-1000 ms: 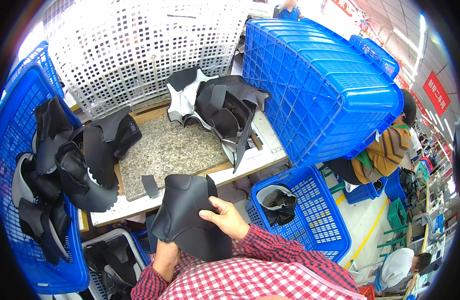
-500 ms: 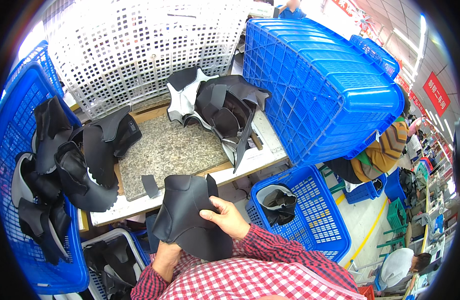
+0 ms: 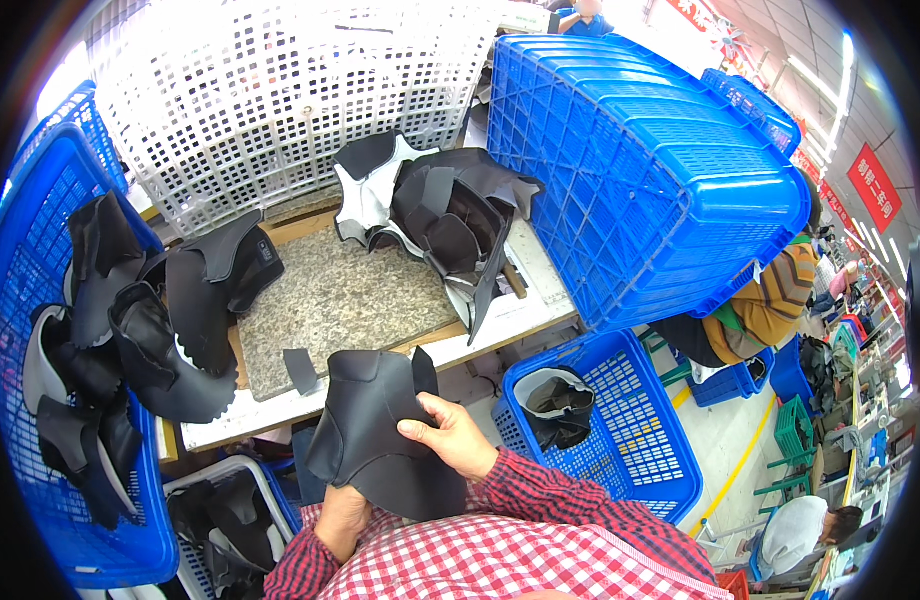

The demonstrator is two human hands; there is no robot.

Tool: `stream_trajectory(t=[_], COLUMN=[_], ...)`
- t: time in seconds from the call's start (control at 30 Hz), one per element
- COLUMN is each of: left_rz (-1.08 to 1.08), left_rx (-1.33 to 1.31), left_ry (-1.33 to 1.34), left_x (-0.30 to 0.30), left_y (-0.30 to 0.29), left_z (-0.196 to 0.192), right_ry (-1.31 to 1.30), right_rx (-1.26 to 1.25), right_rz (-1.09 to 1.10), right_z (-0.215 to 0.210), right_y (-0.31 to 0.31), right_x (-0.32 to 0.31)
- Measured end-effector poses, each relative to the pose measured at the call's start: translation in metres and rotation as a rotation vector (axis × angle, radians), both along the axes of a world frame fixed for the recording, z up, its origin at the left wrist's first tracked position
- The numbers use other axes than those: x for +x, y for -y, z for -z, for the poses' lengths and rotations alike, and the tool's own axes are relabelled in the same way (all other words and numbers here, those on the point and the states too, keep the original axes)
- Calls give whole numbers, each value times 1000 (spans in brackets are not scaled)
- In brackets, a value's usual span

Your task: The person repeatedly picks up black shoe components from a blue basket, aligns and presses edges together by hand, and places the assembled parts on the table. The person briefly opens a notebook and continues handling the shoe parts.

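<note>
1. Right hand [image 3: 455,440] pinches the black piece [image 3: 370,430], right before the checked apron [image 3: 500,555]: thumb light, no creasing!
2. Left hand [image 3: 342,515] at the lower edge, fingers hidden, grip unclear: support evenly.

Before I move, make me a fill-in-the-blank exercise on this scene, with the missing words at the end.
1. The left hand and right hand hold one piece, coloured ____.
2. The hand lower in the picture is the ____ one.
3. The crate standing behind the slab is ____ in colour.
4. The line on the floor is ____ in colour.

Missing words: black; left; white; yellow.
</note>
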State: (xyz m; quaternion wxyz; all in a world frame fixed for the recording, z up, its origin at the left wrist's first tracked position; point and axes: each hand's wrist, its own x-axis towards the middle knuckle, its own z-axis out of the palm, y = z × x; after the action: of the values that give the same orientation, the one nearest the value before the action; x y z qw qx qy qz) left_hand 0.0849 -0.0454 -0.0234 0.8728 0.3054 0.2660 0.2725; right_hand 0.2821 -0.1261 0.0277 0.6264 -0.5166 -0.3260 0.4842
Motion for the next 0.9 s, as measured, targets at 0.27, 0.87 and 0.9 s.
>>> stream_trajectory(t=[0.27,0.87,0.9], left_rz=[-31,-57,-48], left_rx=[0,18,23], left_ry=[-41,-77,-39], left_x=[3,0,0], left_y=[5,5,4], left_z=[9,5,5], right_ry=[4,14,24], right_rx=[38,25,18], right_rz=[38,9,12], right_z=[-1,-3,-3], right_y=[0,-1,-1], right_x=[-3,-2,-2])
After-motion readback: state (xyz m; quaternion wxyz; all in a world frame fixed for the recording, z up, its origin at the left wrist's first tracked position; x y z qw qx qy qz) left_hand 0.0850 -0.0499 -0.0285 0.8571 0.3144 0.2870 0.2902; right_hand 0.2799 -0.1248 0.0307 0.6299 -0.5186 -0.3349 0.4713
